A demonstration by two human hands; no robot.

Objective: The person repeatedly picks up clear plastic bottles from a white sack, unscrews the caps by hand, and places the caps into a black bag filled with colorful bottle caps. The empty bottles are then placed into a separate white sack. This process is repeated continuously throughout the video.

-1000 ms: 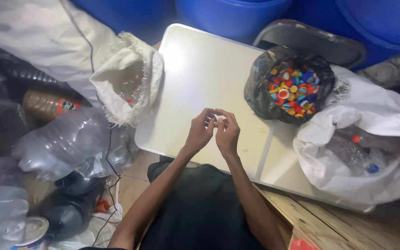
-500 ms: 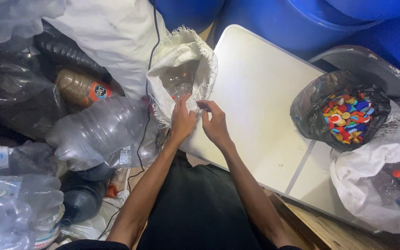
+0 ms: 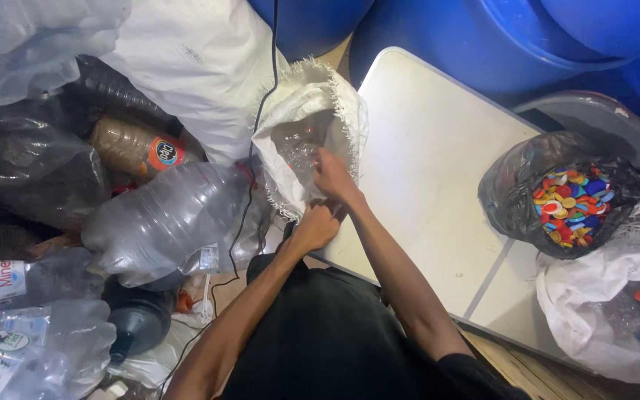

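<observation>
Right hand (image 3: 332,178): at centre frame, reaching into the mouth of a white woven sack (image 3: 312,111); the fingers go inside among clear plastic bottles (image 3: 298,144), and whether they are closed on one cannot be told.
Left hand (image 3: 317,224): just below the right hand, curled closed on the frayed lower edge of the sack's opening.
White woven sack: upper centre of the frame, its mouth open toward the person, lying against the left edge of a white folding table (image 3: 424,163).
Table: runs from upper centre to lower right; the person in a black shirt (image 3: 320,341) sits at its near edge.
Bottle caps: a black plastic bag (image 3: 516,189) at the right of the frame stands open on the table, filled with coloured bottle caps (image 3: 568,204) in red, yellow, blue and green.
Second sack: a white bag (image 3: 609,296) at lower right holds more clear bottles, two with red and blue caps.
Left of frame: a heap of crushed plastic bottles, among them a large clear jug (image 3: 164,218) and a brown bottle (image 3: 131,148) with a dark label.
Background: blue plastic drums (image 3: 498,52) across the top right.
Cable: a thin black cord (image 3: 261,104) hangs down past the sack toward the floor.
</observation>
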